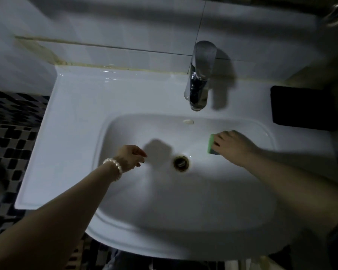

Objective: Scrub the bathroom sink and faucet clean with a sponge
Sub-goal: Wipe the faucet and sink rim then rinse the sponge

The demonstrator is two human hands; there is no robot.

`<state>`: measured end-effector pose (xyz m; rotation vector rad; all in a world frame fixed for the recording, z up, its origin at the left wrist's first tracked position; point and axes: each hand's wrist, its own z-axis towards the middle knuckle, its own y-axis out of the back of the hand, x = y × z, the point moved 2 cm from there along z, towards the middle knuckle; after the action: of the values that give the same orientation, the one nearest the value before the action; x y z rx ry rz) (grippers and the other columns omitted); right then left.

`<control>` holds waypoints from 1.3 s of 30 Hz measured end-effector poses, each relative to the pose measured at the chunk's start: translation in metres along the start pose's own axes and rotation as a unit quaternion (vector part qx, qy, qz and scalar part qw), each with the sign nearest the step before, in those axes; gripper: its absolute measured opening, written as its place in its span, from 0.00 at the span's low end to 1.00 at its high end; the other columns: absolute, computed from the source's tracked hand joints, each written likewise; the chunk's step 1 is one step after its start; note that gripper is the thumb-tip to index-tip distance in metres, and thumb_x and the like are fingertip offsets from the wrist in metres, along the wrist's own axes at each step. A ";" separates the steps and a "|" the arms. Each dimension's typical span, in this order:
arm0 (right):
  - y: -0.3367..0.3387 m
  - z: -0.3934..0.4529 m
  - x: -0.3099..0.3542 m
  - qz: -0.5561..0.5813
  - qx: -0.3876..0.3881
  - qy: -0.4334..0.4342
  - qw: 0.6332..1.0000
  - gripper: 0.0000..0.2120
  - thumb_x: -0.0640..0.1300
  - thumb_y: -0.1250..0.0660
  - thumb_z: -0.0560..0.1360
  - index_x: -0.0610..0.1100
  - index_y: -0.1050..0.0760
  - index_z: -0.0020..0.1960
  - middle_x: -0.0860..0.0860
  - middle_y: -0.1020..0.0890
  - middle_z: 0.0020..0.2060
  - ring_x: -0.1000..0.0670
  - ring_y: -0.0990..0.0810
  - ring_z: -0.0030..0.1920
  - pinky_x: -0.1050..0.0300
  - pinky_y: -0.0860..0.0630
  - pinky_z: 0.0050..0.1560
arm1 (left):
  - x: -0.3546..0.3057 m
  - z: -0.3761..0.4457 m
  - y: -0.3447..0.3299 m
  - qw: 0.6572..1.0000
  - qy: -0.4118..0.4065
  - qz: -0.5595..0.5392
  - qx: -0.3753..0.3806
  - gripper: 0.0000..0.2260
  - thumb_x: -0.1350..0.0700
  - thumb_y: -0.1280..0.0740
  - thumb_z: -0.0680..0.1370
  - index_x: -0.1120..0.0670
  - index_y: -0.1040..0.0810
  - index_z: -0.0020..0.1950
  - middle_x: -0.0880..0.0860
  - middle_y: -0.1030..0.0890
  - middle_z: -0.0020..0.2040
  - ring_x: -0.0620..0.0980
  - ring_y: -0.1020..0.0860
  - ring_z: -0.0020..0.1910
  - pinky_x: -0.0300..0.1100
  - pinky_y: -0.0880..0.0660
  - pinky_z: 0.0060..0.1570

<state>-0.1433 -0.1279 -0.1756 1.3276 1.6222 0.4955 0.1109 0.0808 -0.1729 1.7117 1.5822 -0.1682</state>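
The white ceramic sink (70,117) looks mostly clean, though dim light may hide film. Chrome faucet (200,75) awaits. Right hand (234,147) grips the green sponge (210,144) against the basin wall: press firmly, overlap strokes. Left hand (130,156) hovers loosely curled, empty.

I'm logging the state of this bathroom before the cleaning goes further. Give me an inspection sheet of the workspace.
Surface: white sink, basin glossy, no foam visible.
Job's things: green sponge on the basin's right wall; chrome faucet not running; drain open, rim discoloured.
Clutter: black object on the right ledge.
Hands: right hand holds the sponge; left hand empty above the basin, fingers loosely curled, pearl bracelet at the wrist.
Cables: nothing seen.
Surroundings: white tiled wall, yellowed sealant; black-and-white mosaic floor.
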 end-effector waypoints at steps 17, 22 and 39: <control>0.095 0.045 0.210 0.685 0.073 -0.169 0.705 0.15 0.51 0.33 0.73 0.44 0.27 0.56 0.44 0.25 0.53 0.47 0.25 0.47 0.56 0.28 0.48 | -0.005 -0.024 0.016 0.999 -0.036 0.012 -0.005 0.07 0.67 0.34 0.73 0.58 0.19 0.46 0.52 0.21 0.36 0.45 0.25 0.31 0.31 0.28 0.30; 0.138 0.098 0.229 0.740 -0.085 -0.161 0.648 0.07 0.41 0.33 0.72 0.41 0.25 0.49 0.42 0.21 0.43 0.41 0.23 0.45 0.54 0.29 0.41 | -0.001 -0.029 0.035 0.991 -0.064 -0.045 -0.105 0.11 0.67 0.35 0.73 0.52 0.20 0.40 0.51 0.20 0.35 0.47 0.24 0.33 0.38 0.26 0.38; 0.036 0.091 0.114 0.486 -0.047 -0.499 0.716 0.28 0.48 0.30 0.71 0.37 0.35 0.65 0.36 0.34 0.63 0.37 0.31 0.58 0.50 0.30 0.52 | 0.017 -0.024 0.034 0.994 -0.038 -0.058 -0.082 0.08 0.69 0.37 0.73 0.58 0.20 0.44 0.55 0.20 0.38 0.45 0.24 0.31 0.26 0.29 0.28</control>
<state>-0.0427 -0.0345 -0.2360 1.8324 -0.0826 0.3147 0.1353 0.1114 -0.1516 1.4719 1.5948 -0.1545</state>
